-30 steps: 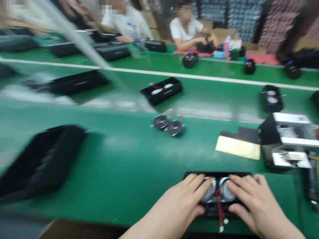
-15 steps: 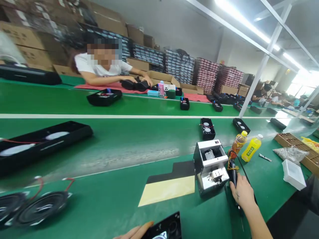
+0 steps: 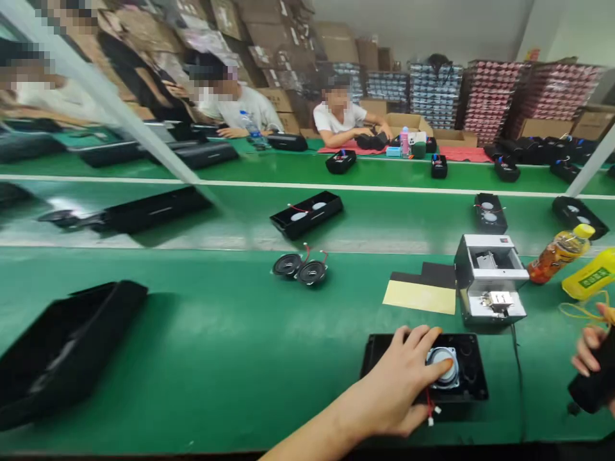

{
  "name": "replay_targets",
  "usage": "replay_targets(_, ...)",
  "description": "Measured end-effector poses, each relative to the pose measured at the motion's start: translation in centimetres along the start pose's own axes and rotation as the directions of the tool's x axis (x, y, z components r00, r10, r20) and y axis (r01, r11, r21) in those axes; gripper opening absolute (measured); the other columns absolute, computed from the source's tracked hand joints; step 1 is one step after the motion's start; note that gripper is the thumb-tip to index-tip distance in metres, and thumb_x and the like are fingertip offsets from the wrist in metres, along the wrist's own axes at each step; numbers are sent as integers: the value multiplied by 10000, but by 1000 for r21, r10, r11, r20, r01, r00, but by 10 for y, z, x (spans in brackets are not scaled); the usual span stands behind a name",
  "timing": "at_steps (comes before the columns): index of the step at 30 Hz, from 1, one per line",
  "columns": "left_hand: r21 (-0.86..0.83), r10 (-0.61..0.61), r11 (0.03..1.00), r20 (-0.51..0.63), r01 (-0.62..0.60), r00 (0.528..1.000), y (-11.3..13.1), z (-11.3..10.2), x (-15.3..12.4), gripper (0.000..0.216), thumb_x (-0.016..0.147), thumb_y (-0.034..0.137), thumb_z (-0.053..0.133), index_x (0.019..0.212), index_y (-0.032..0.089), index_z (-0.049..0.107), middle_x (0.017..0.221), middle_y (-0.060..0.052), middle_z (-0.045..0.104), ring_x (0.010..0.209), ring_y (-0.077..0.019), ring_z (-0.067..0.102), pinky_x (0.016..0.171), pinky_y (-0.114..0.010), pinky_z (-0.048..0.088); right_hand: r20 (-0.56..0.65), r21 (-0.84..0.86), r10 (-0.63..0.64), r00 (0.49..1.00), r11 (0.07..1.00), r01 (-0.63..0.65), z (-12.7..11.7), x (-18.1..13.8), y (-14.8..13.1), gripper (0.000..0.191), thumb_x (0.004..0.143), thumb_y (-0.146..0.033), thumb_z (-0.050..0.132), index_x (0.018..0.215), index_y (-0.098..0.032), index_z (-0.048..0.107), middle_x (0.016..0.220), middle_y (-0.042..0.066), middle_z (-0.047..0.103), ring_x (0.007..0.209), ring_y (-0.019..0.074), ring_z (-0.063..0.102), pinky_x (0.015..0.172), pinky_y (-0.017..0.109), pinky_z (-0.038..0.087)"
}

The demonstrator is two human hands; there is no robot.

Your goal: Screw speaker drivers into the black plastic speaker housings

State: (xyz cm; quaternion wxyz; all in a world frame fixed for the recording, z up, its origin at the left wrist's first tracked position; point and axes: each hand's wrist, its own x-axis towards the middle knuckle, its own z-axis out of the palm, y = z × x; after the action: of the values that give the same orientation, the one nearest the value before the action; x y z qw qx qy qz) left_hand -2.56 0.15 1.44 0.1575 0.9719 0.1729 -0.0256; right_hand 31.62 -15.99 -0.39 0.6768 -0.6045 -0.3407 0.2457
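Observation:
My left hand (image 3: 401,378) lies across a black speaker housing (image 3: 473,358) on the bench, holding it with the fingers over its top and the thumb low at the near side. One fingertip touches the round speaker driver (image 3: 442,368) seated in the housing. Red wires with white plugs (image 3: 431,413) hang over the near edge. At the right edge, my right hand (image 3: 590,349) is wrapped around a black electric screwdriver (image 3: 596,378), partly cut off by the frame. Its tip cannot be made out.
A screw feeder (image 3: 492,282) stands behind the housing, beside two drink bottles (image 3: 560,253). Two loose speaker drivers (image 3: 311,272) lie mid-bench. An open black casing (image 3: 72,352) sits at left. Housings line the belt (image 3: 384,221); several people work across it.
The view has swung left and down. My right hand has lifted the screwdriver away from beside the feeder. The housing under my left hand now shows whole.

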Motion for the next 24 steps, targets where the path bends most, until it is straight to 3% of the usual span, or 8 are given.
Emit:
replay_targets(2, -2, 15, 1000, 29, -15, 999, 5, -1, 8, 639, 891, 390, 760, 1495, 277, 584, 1685, -235, 440, 1499, -445, 486, 1179, -660, 433, -56, 152, 63, 996, 987, -54, 9, 1, -14, 784, 880, -981, 431, 1251, -352, 715, 779, 13, 452, 510, 148, 387, 403, 296, 369)
replay_targets(5, -3, 9, 1000, 44, -9, 999, 8, 0, 10, 635, 906, 387, 758, 1503, 270, 575, 1693, -239, 424, 1505, -453, 474, 1188, -665, 419, -86, 228, 0, 996, 973, 20, 31, 9, -39, 676, 869, -934, 574, 1165, -355, 760, 728, 10, 380, 485, 147, 315, 403, 319, 271)
replay_targets(9, -7, -12, 1000, 47, 13, 999, 8, 3, 5, 687, 918, 405, 786, 1544, 276, 533, 1765, -246, 304, 1589, -488, 352, 1227, -737, 338, 65, 237, -60, 996, 970, 43, 64, 28, -67, 571, 1024, -796, 454, 1148, -331, 761, 718, 28, 356, 486, 165, 264, 421, 388, 218)
replay_targets(12, -20, -8, 1000, 31, 9, 999, 5, 8, 3, 712, 924, 452, 792, 1557, 274, 517, 1776, -241, 286, 1581, -483, 357, 1236, -754, 315, 118, 319, -116, 986, 945, 73, 85, 42, -79, 645, 866, -896, 644, 1054, -287, 750, 653, -16, 294, 487, 160, 242, 420, 357, 215)
replay_targets(15, -30, 3, 1000, 16, -2, 1000, 1, 11, 2, 681, 923, 436, 780, 1536, 276, 532, 1754, -223, 339, 1524, -451, 426, 1228, -721, 340, 138, 369, -144, 980, 926, 84, 102, 53, -81, 691, 702, -906, 801, 992, -289, 684, 637, -31, 359, 516, 165, 328, 468, 327, 321)
replay_targets(18, -30, 14, 999, 13, -13, 1000, -1, 10, 3, 679, 910, 420, 779, 1527, 273, 538, 1744, -219, 356, 1490, -443, 453, 1205, -685, 371, 84, 306, -207, 975, 936, 173, 115, 62, -74, 771, 671, -973, 766, 1008, -292, 632, 637, -31, 485, 510, 175, 417, 490, 334, 414)
replay_targets(21, -33, 16, 999, 16, -15, 1000, -2, 10, 3, 653, 885, 384, 795, 1489, 281, 569, 1752, -206, 348, 1474, -440, 461, 1190, -659, 384, 55, 187, -290, 955, 943, 275, 123, 70, -63, 857, 652, -1033, 699, 1031, -268, 625, 671, -16, 559, 489, 175, 462, 462, 330, 414)
replay_targets(24, -47, 11, 999, 11, -10, 1000, -3, 11, 3, 636, 871, 359, 802, 1464, 286, 585, 1754, -201, 345, 1476, -441, 454, 1186, -660, 377, 63, 169, -298, 952, 944, 284, 125, 78, -53, 959, 554, -1089, 676, 1008, -247, 608, 621, -30, 540, 450, 165, 449, 430, 313, 376)
